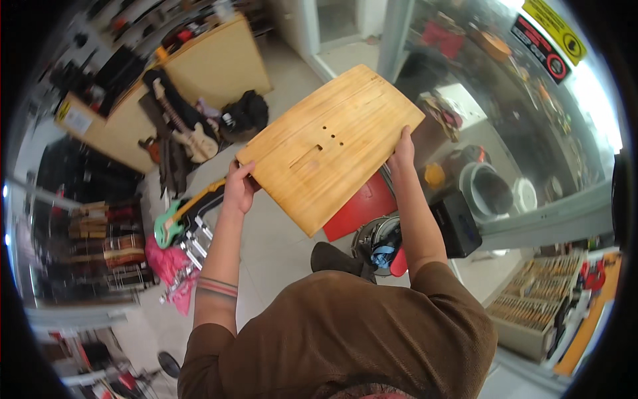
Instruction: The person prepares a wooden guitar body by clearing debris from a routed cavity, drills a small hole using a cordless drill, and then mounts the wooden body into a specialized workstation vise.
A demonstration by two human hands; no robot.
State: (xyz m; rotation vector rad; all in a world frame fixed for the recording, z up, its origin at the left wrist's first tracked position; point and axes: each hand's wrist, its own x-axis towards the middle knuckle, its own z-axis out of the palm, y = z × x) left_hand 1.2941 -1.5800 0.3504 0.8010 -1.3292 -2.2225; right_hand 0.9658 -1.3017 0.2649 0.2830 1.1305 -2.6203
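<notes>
Between my two hands I hold up a light, varnished wooden board (359, 143) with slightly curved ends. It is tilted, its far end up and to the right. Several small dark holes and one narrow slot show near its middle. My left hand (239, 184) grips the left edge at a corner, thumb on top of the face. On the opposite edge, my right hand (403, 151) is closed around the board near its right corner. The fingers under the board are hidden on both sides.
On the left, a pale electric guitar (198, 143) leans by a wooden counter (216, 56), and a mint green guitar (169, 223) lies lower. Below the board are a red panel (362, 206) and a black box (456, 225). A glass partition (518, 133) and a parts case (537, 292) stand right.
</notes>
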